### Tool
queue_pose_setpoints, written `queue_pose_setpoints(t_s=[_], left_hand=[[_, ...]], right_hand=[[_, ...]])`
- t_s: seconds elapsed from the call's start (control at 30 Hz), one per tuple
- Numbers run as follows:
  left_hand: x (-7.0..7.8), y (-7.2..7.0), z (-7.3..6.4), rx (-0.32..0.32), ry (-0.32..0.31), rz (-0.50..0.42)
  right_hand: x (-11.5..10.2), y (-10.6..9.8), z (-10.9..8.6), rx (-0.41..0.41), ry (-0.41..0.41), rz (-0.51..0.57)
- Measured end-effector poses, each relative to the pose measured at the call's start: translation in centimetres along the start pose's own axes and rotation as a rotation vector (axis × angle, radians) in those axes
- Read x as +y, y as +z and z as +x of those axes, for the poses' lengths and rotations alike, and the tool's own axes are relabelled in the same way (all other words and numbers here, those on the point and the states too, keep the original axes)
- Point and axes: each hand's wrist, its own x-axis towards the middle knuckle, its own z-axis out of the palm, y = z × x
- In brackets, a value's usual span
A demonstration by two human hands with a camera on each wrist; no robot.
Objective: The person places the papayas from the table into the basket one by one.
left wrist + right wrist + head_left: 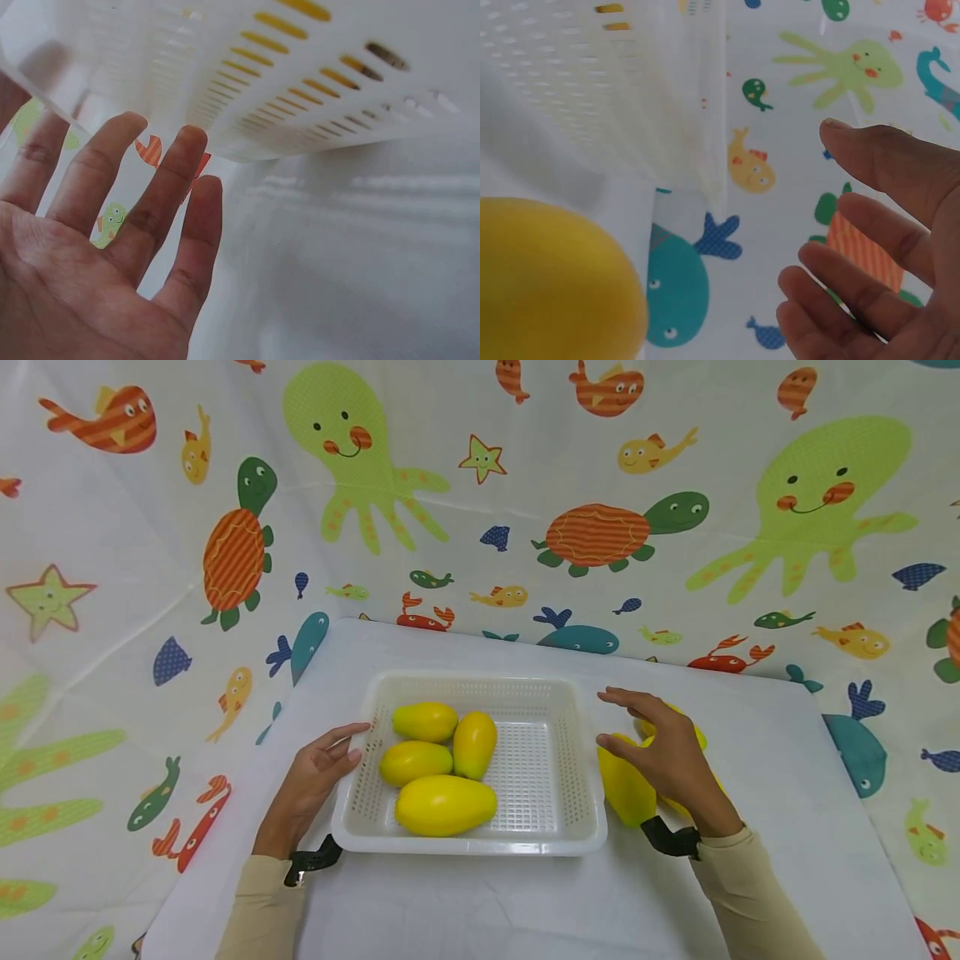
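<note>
A white plastic basket (525,846) with slotted walls stands on the table. Inside, toward its left side, lie several smooth yellow mango-like fruits (446,806), some greenish at one end. My left hand (306,785) is at the basket's left rim with its fingers loosely extended; whether the fingertips touch the rim is hard to tell. In the left wrist view the fingers (169,184) are spread beside the slotted wall. My right hand (667,756) hovers right of the basket, thumb and fingers apart, holding nothing. Below it, more yellow fruits (626,785) are partly hidden.
A white cloth covers the table (465,910). Behind and to the left hangs a white curtain (435,410) printed with sea animals. Dark straps (670,838) are on both wrists, over beige sleeves (753,893).
</note>
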Motion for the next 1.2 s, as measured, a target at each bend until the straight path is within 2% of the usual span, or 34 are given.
queue_pose_setpoints(t_s=[0.17,0.43,0.67,1.2], left_hand=[[0.1,0.0,0.0,-0.001,0.003,-0.002],[0.3,0.1,0.0,0.0,-0.003,0.002],[0.1,0.1,0.0,-0.003,-0.003,0.007],[0.2,0.1,0.0,0.002,-0.011,0.019]], right_hand=[[1.2,0.3,-1.4,0.007,0.045,0.008],[2.5,0.8,-3.1,-0.016,0.165,0.027],[3.5,1.6,-3.9,-0.032,0.187,0.048],[5.3,2.7,-4.2,-0.073,0.211,0.009]])
